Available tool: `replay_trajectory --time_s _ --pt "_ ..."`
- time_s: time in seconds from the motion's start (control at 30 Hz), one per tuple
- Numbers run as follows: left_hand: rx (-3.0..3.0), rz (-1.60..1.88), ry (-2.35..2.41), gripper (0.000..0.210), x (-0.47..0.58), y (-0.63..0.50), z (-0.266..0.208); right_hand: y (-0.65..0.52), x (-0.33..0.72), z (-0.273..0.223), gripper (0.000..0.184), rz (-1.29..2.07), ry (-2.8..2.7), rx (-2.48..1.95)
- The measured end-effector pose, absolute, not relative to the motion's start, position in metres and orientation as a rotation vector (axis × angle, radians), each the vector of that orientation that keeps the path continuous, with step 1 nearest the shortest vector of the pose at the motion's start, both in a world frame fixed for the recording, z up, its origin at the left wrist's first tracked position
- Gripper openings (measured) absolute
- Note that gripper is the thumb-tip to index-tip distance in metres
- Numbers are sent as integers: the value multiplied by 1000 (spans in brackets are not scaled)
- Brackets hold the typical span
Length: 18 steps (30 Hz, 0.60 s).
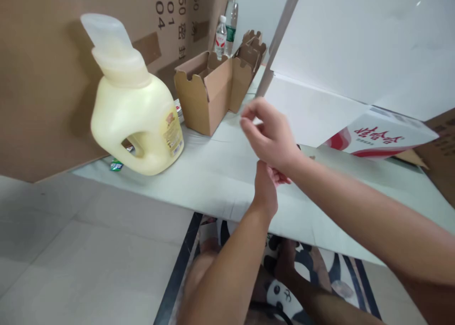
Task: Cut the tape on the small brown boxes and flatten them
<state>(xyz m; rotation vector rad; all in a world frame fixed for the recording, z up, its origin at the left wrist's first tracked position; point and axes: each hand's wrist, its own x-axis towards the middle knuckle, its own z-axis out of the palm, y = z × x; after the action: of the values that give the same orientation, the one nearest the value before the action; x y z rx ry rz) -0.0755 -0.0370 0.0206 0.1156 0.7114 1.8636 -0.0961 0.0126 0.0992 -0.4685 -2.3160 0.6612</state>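
Over the table (213, 173), my right hand (272, 133) is closed, its fingers curled toward the thumb. Whatever it may hold is hidden or too small to name. Just below it and partly covered by it is my left hand (267, 185), with the palm side turned up. A few of its curled fingertips show under my right wrist, and anything within them is hidden. The hands overlap closely in view. Left of them stand an open brown cardboard carton (209, 97) and a pale yellow jug (131, 111) with a handle, a label and a translucent cap.
A large cardboard box (57, 78) stands behind the jug. Two plastic bottles, one small (221, 35) and one tall (232, 16), are at the back. White boxes (305, 106) stand at right, one with red lettering (380, 134). A panda-patterned mat (284, 292) lies below the table edge.
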Motion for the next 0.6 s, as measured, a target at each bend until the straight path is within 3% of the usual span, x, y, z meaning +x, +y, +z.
replay_trajectory --time_s 0.03,0.13,0.3,0.47,0.6 --pt "97 1881 734 39 -79 -37 21 22 -120 100 7 587 -2402 -401" --pt "111 1915 790 42 -86 -39 19 44 -178 98 40 368 -2584 -329" --pt "168 1880 817 43 -89 -39 14 67 -219 91 53 189 -2716 -439" --pt "277 2191 1148 40 -96 -46 11 83 -188 84 17 201 -2638 -569" --pt "416 2707 1565 19 -113 -60 17 78 -113 80 5 259 -2480 -609"
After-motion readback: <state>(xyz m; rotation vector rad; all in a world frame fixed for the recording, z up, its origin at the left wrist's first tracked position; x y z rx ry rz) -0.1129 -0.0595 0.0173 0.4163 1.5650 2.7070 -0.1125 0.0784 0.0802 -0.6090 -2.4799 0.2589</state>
